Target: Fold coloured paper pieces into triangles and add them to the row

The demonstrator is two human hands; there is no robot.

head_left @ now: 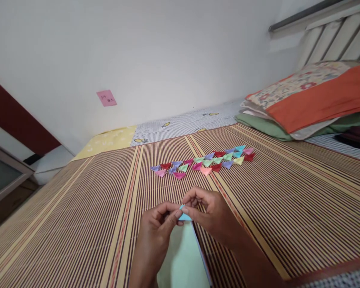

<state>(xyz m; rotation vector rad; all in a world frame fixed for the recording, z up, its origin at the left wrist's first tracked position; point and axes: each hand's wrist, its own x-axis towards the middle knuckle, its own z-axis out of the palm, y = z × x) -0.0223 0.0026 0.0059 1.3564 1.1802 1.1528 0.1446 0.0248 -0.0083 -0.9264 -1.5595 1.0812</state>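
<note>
Left hand [154, 234]: bare, short thumbnail [179, 213]
Right hand [213, 212]: bare, thumbnail likewise short
Left wrist [144, 270]: bare
Right forearm [253, 256]: bare

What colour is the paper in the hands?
The paper is light blue, seen best in the head view.

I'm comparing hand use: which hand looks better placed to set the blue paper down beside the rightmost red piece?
Probably the right hand. It and the left hand both pinch the blue paper, but the right sits farther forward and nearer the rightmost red piece.
</note>
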